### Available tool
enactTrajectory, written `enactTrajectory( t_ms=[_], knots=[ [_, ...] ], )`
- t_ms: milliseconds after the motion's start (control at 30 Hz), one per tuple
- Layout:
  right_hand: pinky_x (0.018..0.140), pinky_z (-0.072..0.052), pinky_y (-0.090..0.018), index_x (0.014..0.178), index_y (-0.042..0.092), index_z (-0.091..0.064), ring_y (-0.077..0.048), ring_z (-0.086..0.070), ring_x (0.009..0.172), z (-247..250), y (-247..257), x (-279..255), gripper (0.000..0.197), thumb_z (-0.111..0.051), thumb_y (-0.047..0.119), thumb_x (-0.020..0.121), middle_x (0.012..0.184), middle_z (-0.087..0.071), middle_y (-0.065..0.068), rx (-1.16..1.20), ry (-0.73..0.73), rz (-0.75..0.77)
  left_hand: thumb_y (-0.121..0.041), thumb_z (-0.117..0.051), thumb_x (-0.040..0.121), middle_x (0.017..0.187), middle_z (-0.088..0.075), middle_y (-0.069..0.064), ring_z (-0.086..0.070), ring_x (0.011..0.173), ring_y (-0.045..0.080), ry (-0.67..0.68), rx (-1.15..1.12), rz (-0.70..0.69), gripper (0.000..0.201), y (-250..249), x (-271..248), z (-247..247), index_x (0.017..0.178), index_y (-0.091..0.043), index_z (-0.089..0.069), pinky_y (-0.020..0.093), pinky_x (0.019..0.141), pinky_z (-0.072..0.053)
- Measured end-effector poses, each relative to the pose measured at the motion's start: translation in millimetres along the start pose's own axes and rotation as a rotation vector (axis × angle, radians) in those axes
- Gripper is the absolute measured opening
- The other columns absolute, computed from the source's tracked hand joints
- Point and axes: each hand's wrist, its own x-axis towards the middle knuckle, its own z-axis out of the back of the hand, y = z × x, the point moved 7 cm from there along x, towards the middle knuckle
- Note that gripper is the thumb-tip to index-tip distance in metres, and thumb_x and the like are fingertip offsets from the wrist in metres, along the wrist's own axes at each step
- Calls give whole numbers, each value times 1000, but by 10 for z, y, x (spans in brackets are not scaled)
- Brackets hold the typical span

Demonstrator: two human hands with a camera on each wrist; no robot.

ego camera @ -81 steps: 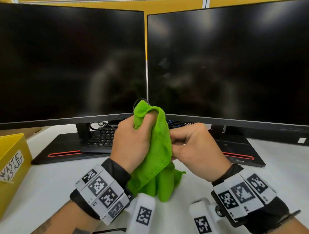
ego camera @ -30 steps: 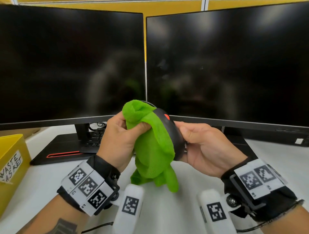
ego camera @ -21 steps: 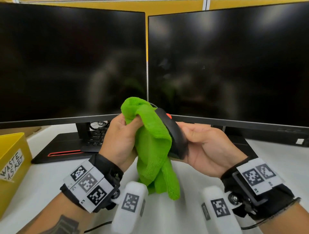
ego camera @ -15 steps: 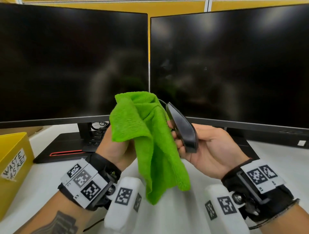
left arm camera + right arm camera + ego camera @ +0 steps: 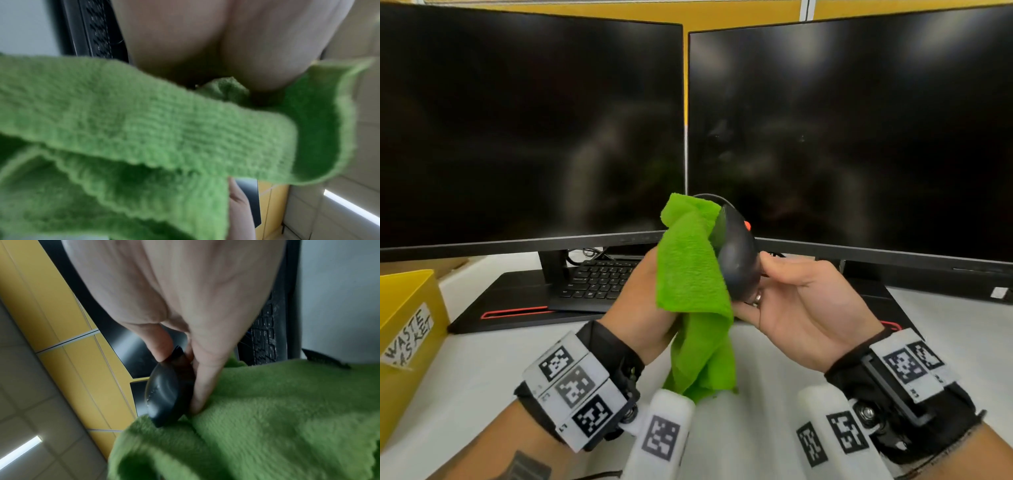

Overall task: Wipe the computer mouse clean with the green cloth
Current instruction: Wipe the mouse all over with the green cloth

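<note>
Mouse: the rounded black plastic computer mouse (image 5: 738,260) with an orange scroll wheel is held up on edge above the white desk (image 5: 482,363), in front of the gap between the two dark monitors (image 5: 530,130).
Right hand: the right hand (image 5: 801,308) pinches the mouse, thumb on one side and fingers curled round the other.
Cloth: the fuzzy bright green microfibre cloth (image 5: 691,274) lies against the mouse's left side, its lower half hanging loose toward the desk.
Left hand: the left hand (image 5: 643,305) grips the bunched cloth, fingers hidden under the fabric.
Surroundings: black keyboard (image 5: 599,277) behind the hands; yellow box labelled "WASTE BASKET" (image 5: 407,318) at far left.
Risk: the pinch looks light, so a firm rub could probably twist the mouse out and drop it. The thin black cable (image 5: 709,197) arching from its top might snag in the cloth.
</note>
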Motion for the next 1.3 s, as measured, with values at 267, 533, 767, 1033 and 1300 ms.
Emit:
enactTrajectory(
  t_ms=[267,533,767,1033,1300],
  knots=[
    [69,-65,-30,119,-11,-66,-32,-79,87,49,86,-2,39,-39,16,107,116,-74,-25,234,-142,24,-52,-98,41,73,-75,-8,-70,62,4,199,156,17,129,-116,-96,-221,146,-1,-43,21,56,-57],
    [56,-62,-23,132,-7,-62,-29,-80,75,101,114,-32,40,-44,16,105,126,-69,-26,287,-225,-13,-55,-99,14,51,-67,-9,-62,45,-1,183,115,38,159,-184,-136,-250,142,13,-35,15,47,-52],
    [67,-66,-33,139,-8,-55,-33,-78,80,115,109,-13,41,-40,13,107,139,-60,-26,277,-221,9,-53,-96,46,67,-76,-15,-71,62,-4,172,115,5,105,-185,-122,-217,129,-3,-56,13,60,-56],
    [112,-42,-63,143,-2,-52,-49,-44,142,64,-141,66,42,-44,16,106,149,-48,-33,-21,-161,-31,-5,-90,71,104,-75,-4,-71,92,8,43,389,-327,71,-220,-59,-64,134,-11,-57,25,80,-57],
    [112,-42,-59,134,-4,-49,-49,-53,132,36,-151,44,85,-81,18,59,140,-53,-36,-36,-136,12,-19,-81,81,92,-78,-10,-73,88,4,27,359,-396,29,-326,-60,-86,107,-17,-69,19,78,-56]
  ],
)
